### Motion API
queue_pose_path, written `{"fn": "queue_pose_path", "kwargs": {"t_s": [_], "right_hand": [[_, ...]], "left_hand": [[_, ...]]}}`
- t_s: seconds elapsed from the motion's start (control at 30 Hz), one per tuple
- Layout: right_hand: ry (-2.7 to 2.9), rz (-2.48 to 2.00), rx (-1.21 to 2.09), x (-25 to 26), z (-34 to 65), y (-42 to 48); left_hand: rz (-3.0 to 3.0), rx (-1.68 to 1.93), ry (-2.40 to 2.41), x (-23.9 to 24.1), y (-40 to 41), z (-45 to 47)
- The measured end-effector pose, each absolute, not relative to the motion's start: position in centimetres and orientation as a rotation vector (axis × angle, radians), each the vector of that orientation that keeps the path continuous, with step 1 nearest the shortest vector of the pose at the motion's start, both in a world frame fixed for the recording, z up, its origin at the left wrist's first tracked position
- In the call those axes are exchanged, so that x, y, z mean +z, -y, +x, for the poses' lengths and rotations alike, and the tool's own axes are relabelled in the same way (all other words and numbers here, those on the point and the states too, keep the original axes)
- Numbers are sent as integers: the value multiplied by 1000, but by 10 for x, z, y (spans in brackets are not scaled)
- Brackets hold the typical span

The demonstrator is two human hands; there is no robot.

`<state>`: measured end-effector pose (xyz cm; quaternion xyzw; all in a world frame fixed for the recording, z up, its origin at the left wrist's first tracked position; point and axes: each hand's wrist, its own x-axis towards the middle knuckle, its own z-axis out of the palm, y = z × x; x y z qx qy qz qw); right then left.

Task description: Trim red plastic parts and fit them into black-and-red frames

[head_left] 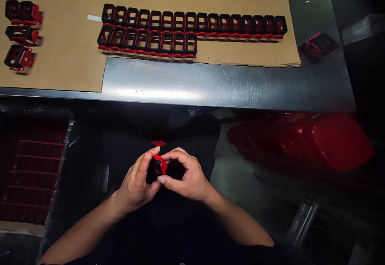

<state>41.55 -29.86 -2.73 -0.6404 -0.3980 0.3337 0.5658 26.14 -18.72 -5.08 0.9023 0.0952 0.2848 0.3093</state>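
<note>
The left hand [135, 181] and the right hand [188, 174] are held curled and nearly closed above the lap, and a small red-and-black moulded part [159, 165] is gripped between their fingers. Dark clothing [126, 152] is seen beneath them. To the left, a plastic-wrapped stack of red-and-black parts [30, 172] is placed low down; to the right, a glossy red mass [303, 142] is blurred. Beyond, a cardboard sheet [60, 68] is laid on a scuffed steel tabletop [228, 84]. Rows of black frames with red bases [192, 26] are lined up across the cardboard, and three more frames [19, 36] sit by its left edge. A white tape strip [94, 18] is stuck there, with no legible writing. One further frame [319, 45] rests on the steel past the cardboard's right edge.
</note>
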Motion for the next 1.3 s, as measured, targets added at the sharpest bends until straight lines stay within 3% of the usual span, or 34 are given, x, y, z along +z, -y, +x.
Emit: {"fn": "queue_pose_path", "kwargs": {"t_s": [0.17,0.4,0.87,1.3], "right_hand": [[923,-1483,787,-32,415,298],[729,-1327,1037,-40,416,301],[51,-847,1613,-58,413,298],[191,-885,1523,-56,414,296]], "left_hand": [[2453,837,-202,-55,186,261],[2449,913,-198,-53,183,263],[2291,714,-321,-42,190,267],[2317,671,-202,-44,188,268]]}}
